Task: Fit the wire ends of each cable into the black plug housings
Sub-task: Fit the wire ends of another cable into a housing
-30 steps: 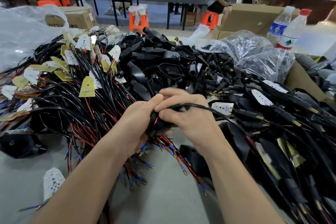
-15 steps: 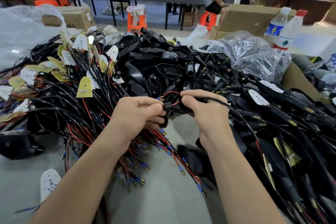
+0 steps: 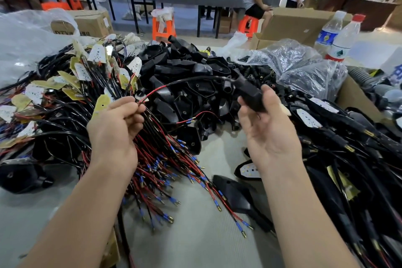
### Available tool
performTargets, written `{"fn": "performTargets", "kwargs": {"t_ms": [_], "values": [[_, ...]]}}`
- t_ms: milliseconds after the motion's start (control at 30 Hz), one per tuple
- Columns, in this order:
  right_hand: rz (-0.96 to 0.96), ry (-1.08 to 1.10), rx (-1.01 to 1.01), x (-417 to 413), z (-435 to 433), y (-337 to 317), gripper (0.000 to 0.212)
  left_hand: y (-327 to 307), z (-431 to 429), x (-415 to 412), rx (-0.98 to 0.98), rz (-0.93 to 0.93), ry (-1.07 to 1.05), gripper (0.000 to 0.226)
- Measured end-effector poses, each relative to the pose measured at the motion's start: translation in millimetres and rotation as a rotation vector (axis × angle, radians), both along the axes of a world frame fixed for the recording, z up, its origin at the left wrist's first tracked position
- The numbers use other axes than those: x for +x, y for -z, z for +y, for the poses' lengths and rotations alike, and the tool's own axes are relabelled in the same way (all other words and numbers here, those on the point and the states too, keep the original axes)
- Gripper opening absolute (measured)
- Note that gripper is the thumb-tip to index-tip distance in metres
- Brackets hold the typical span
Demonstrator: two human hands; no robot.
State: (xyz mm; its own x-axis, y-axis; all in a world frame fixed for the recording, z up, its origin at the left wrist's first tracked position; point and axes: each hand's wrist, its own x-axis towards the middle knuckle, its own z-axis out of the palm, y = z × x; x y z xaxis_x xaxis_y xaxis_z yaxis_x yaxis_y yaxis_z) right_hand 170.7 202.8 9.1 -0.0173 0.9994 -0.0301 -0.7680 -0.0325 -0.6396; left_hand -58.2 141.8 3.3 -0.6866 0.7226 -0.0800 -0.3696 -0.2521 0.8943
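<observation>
The right hand [image 3: 268,130] is hovering palm-up over the middle of the grey bench [image 3: 195,246]. It is gripping a black plug housing [image 3: 250,93] between the thumb and the curled fingertips. A black cable [image 3: 195,78] is running out of the housing's far end and arcing leftward above the heap. Where its sheath is ending, a red wire [image 3: 157,91] is continuing down to the left hand [image 3: 115,130]. That hand is curling closed and pinching the red wire between thumb and forefinger. Whether it is also clutching the strands passing behind it, I cannot tell. A second red wire [image 3: 189,119], tipped with a blue sleeve and a brass terminal, is showing between the two hands, in front of the heap.

A bundle of cables [image 3: 169,172] is fanning out from under the left hand toward the near edge, its red and black ends splaying across the bare surface. A heap of loose plug housings [image 3: 185,85] is lying at the middle of the far edge. Cables carrying small circuit boards [image 3: 97,53] are piling up along the left side. Crumpled plastic bags [image 3: 309,67] are sitting toward the far right corner, with two water bottles [image 3: 345,37] standing upright beyond them. More black cables [image 3: 348,148] are crowding the right edge.
</observation>
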Motion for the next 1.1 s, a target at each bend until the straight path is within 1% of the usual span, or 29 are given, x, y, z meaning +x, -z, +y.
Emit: {"fn": "performTargets", "kwargs": {"t_ms": [67,133,200,267,333,400,433,500,567,600,667,733,767,833,900,933,1000,1067,1100], "values": [[0.142,0.0,-0.044,3.6,0.9,-3.5,0.031,0.7,-1.4,1.8,0.018,0.05,-0.027,0.022],[0.212,-0.002,-0.054,5.6,1.6,-5.5,0.028,0.6,-3.5,4.3,0.058,0.109,0.055,0.03],[0.184,-0.001,-0.061,6.2,2.3,-6.1,0.027,-1.0,-6.0,4.8,0.098,0.22,0.261,0.033],[0.124,-0.028,-0.07,6.7,2.6,-4.9,0.026,-2.1,-7.9,4.7,0.094,0.411,0.532,0.025],[0.072,-0.064,-0.072,7.6,1.9,-4.3,0.019,-0.9,-8.8,5.3,0.048,0.582,0.815,0.018],[0.016,-0.097,-0.083,8.9,1.3,-3.3,0.009,0.1,-9.7,7.6,0.008,0.639,1.031,0.019],[-0.029,-0.122,-0.098,9.4,0.1,-2.3,0.011,0.8,-10.4,9.5,-0.005,0.63,1.075,0.02],[-0.166,-0.212,-0.119,7.6,-3.4,-1.3,0.009,2.1,-10.2,16.7,-0.02,0.56,1.057,0.023],[-0.32,-0.318,-0.071,2.0,-6.9,0.5,0.012,3.4,-8.5,29.5,-0.065,0.443,1.029,0.031],[-0.404,-0.351,-0.021,-2.0,-7.9,1.3,0.014,5.2,-7.8,37.0,-0.12,0.386,1.043,0.038],[-0.655,-0.348,0.122,-8.0,-9.5,1.4,0.012,8.6,-7.8,50.1,-0.241,0.31,1.102,0.055],[-0.888,-0.318,0.269,-10.8,-11.0,4.3,0.016,12.1,-8.4,57.1,-0.263,0.223,1.099,0.059],[-0.939,-0.307,0.315,-10.9,-12.0,6.0,0.018,13.0,-8.4,58.6,-0.248,0.172,1.084,0.055],[-0.915,-0.282,0.341,-13.6,-13.4,8.5,0.018,14.7,-7.0,56.6,-0.207,0.082,1.058,0.043],[-0.813,-0.218,0.328,-18.8,-15.2,9.5,0.018,16.8,-4.0,51.8,-0.173,0.036,1.028,0.038],[-0.763,-0.171,0.312,-21.6,-15.4,9.9,0.02,17.5,-2.5,49.8,-0.153,0.05,1.012,0.034],[-0.696,-0.094,0.269,-24.7,-15.2,10.5,0.022,19.0,-0.5,47.6,-0.134,0.148,0.97,0.025],[-0.67,-0.076,0.243,-26.0,-15.7,11.7,0.025,20.3,0.7,49.1,-0.146,0.264,0.909,0.026],[-0.672,-0.075,0.242,-26.7,-16.2,12.2,0.026,21.3,1.5,50.5,-0.148,0.294,0.878,0.028]]}}
